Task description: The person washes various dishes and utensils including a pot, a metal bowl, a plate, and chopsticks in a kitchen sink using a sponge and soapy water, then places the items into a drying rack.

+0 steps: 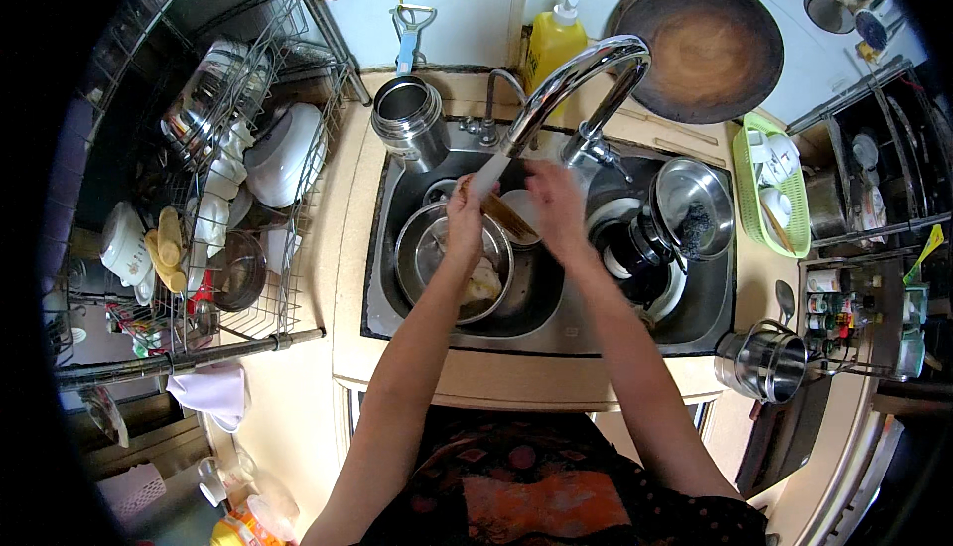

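Note:
Under the running faucet (pixel 596 50), my left hand (pixel 465 226) is closed around a long brown wooden piece (pixel 508 218), perhaps a utensil handle or a bundle of chopsticks; its exact kind is unclear. Blurred by motion, my right hand (pixel 558 210) is at the right of that piece, and its fingers cannot be made out. Water (pixel 488 175) streams down beside my left hand. Below it, a round steel bowl (pixel 404 273) sits in the left sink basin with a pale, crumpled thing (pixel 483 283) inside. A whitish bowl (pixel 519 204) shows partly behind the wooden piece.
Stacked pans and a steel bowl (pixel 695 194) fill the right basin. Behind stand a steel thermos (pixel 409 129), a yellow pump bottle (pixel 556 45) and a large round wooden board (pixel 700 45). A green basket (pixel 747 184) and steel pots (pixel 759 365) are at right; a wire dish rack (pixel 288 288) is left.

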The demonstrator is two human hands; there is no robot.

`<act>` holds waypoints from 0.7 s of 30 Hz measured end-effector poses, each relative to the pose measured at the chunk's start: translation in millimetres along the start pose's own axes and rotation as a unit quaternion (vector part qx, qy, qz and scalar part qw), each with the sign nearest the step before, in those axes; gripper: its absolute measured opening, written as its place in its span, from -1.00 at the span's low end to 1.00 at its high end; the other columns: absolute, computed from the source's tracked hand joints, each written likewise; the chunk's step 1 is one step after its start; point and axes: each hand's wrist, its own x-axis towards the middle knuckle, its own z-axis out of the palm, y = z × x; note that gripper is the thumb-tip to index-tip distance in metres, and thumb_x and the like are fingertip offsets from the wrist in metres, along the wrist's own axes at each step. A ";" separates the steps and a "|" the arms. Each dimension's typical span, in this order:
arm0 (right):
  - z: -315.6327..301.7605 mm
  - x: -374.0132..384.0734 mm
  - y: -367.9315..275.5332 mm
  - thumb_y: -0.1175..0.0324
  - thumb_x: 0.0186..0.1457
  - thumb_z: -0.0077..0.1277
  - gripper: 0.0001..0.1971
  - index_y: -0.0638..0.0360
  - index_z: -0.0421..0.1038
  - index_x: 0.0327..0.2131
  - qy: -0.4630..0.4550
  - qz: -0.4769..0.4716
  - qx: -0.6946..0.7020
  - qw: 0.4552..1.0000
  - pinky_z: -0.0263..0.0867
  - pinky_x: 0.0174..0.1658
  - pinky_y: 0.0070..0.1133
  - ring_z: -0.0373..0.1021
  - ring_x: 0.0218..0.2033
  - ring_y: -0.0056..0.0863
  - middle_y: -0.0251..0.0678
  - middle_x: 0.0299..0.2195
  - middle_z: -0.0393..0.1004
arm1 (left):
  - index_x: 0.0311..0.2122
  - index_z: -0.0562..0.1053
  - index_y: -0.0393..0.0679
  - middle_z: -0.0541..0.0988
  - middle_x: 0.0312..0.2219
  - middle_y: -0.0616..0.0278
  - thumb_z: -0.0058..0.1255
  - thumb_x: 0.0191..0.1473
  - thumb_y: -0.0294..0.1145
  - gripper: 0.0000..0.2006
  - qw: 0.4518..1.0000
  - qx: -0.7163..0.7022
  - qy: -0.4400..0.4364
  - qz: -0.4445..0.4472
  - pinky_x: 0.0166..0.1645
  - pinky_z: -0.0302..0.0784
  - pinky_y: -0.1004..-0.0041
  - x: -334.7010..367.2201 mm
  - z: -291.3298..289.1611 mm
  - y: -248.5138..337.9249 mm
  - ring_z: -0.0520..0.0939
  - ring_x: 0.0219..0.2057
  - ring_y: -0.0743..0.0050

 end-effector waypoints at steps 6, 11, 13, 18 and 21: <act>92.4 -4.9 -45.4 0.22 0.16 -0.41 -0.61 0.31 0.22 -0.08 -0.004 0.257 0.328 0.909 0.13 -0.05 -0.38 0.20 -0.11 -0.03 0.01 -0.15 0.31 | 0.10 0.12 -0.16 0.21 0.06 0.17 -0.44 0.11 0.12 -0.39 0.967 -0.171 -0.060 -0.177 0.12 0.08 0.36 -10.1 13.7 36.8 0.22 0.07 0.35; 85.4 8.4 -66.1 0.15 0.12 -0.34 -0.56 0.33 0.13 -0.06 -0.047 0.179 0.224 0.957 0.16 -0.14 -0.30 0.24 -0.16 0.07 0.15 -0.23 0.32 | 0.12 0.12 -0.12 0.28 0.02 0.24 -0.43 0.12 0.09 -0.42 0.973 -0.215 -0.054 -0.071 0.12 0.07 0.37 2.8 14.1 50.4 0.26 0.04 0.37; 77.3 23.5 -62.9 0.16 0.09 -0.28 -0.54 0.33 0.09 -0.05 -0.064 0.228 0.226 0.945 0.16 -0.14 -0.28 0.23 -0.14 0.08 0.16 -0.20 0.30 | 0.10 0.16 -0.12 0.30 0.00 0.26 -0.42 0.13 0.07 -0.45 0.975 -0.158 -0.090 -0.125 0.11 0.09 0.37 -1.2 15.9 44.6 0.27 0.03 0.36; 84.7 24.0 -63.3 0.22 0.07 -0.22 -0.51 0.33 0.02 0.01 -0.022 0.085 0.091 0.992 0.10 -0.04 -0.33 0.15 -0.03 0.02 0.12 -0.05 0.18 | 0.01 0.25 -0.12 0.34 -0.04 0.24 -0.39 0.15 -0.02 -0.54 0.942 -0.255 0.013 -0.219 0.08 0.16 0.36 11.1 16.6 44.5 0.31 0.00 0.33; 94.5 16.4 -64.6 0.21 0.10 -0.26 -0.45 0.31 -0.07 0.10 -0.036 0.057 0.179 0.982 -0.07 0.09 -0.37 0.03 0.07 -0.04 0.09 0.06 0.04 | 0.00 0.25 -0.12 0.35 -0.05 0.23 -0.39 0.15 -0.03 -0.55 0.982 -0.181 -0.005 -0.058 0.08 0.16 0.34 25.9 15.3 52.8 0.31 0.00 0.31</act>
